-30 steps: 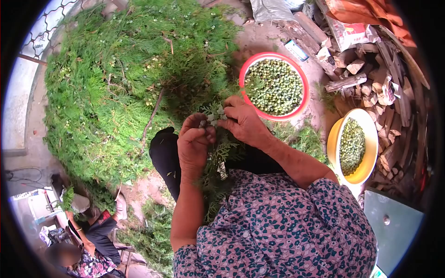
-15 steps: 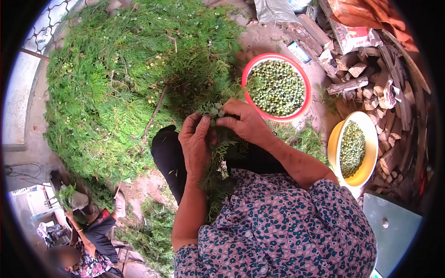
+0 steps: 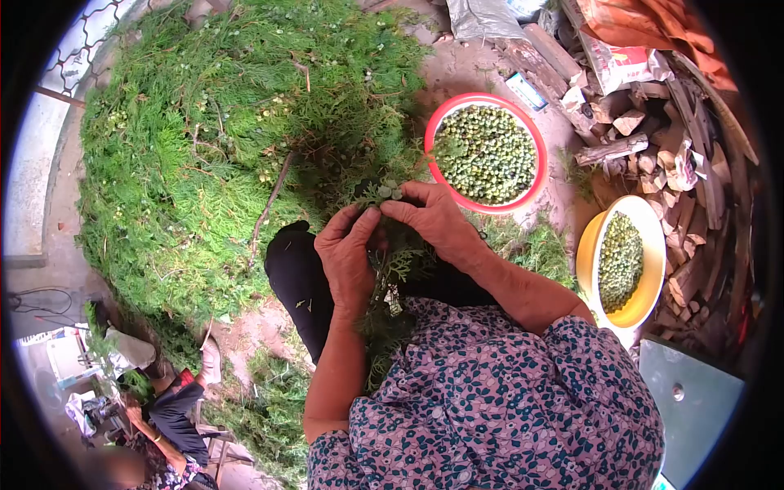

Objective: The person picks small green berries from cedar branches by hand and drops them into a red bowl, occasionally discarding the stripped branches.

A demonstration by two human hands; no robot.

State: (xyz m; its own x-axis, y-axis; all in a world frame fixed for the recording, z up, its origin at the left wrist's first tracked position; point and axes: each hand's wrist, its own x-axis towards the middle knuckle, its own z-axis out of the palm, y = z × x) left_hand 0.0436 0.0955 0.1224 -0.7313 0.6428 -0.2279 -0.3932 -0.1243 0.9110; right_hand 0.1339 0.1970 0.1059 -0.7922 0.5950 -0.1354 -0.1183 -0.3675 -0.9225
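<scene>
My left hand (image 3: 349,249) is closed on a leafy green sprig (image 3: 400,265) that hangs down over my lap. Close against it, my right hand (image 3: 437,220) pinches pale green cones (image 3: 390,191) at the sprig's upper end, thumb and finger pressed together. Beyond both hands spreads a large heap of green branches (image 3: 188,180). To the right of the heap is a red-rimmed basin (image 3: 537,143) full of small green cones. A yellow basin (image 3: 651,282), lower at the right, also holds green cones.
Split firewood (image 3: 616,149) is stacked at the right, with an orange cloth (image 3: 661,33) above it. A grey-green board (image 3: 690,400) lies at the lower right. At the lower left another person (image 3: 167,449) sits beside more branches (image 3: 273,400).
My right hand has shifted slightly down, its fingertips closer to my left hand. The other person's hand and arm have moved lower.
</scene>
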